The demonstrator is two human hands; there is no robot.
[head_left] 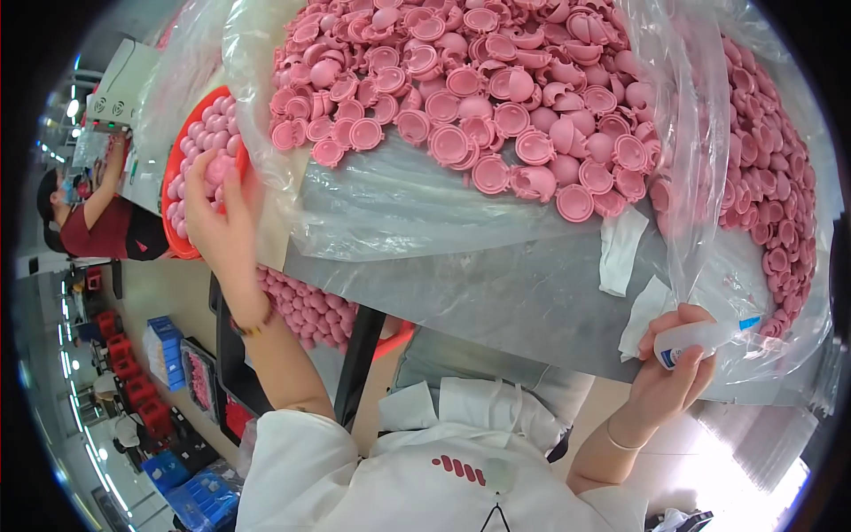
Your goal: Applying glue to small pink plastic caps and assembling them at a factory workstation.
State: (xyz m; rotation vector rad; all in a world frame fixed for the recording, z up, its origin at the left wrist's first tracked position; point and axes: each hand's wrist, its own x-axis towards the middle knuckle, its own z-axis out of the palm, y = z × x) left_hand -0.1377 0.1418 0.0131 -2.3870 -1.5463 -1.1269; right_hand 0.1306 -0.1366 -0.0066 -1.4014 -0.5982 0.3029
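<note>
Pink moulded plastic half-shells (496, 106) — shallow round cups with flanged rims, matte in finish — lie heaped on crinkled clear plastic sheeting (399, 204) across the far part of the grey desk (514, 301). A second mass of the same shells fills a clear plastic bag (780, 204) at the desk's right edge.

Left hand (222, 222): raised at the desk's left edge, over a round red plastic basin (173, 177) filled with smooth closed pink balls (208, 124). Its fingers are curled round one pink ball (220, 167), thumb and fingertips pinching it. A thin dark bracelet (253, 326) sits on the wrist.

Right hand (674, 363): at the desk's near right corner, fingers pressed together and wrapped round a small white plastic bottle with a blue tip (700, 341), held lying sideways. A fine bangle (620, 441) circles the wrist.

Two crumpled white paper wipes (620, 248) lie on the bare grey surface near the right edge — one just beside the bottle hand, one against the sheeting.

Below the desk's near edge, a further red basin of pink balls (310, 310) shows in part. Another person in a dark red top (97, 222) works at the far left.
</note>
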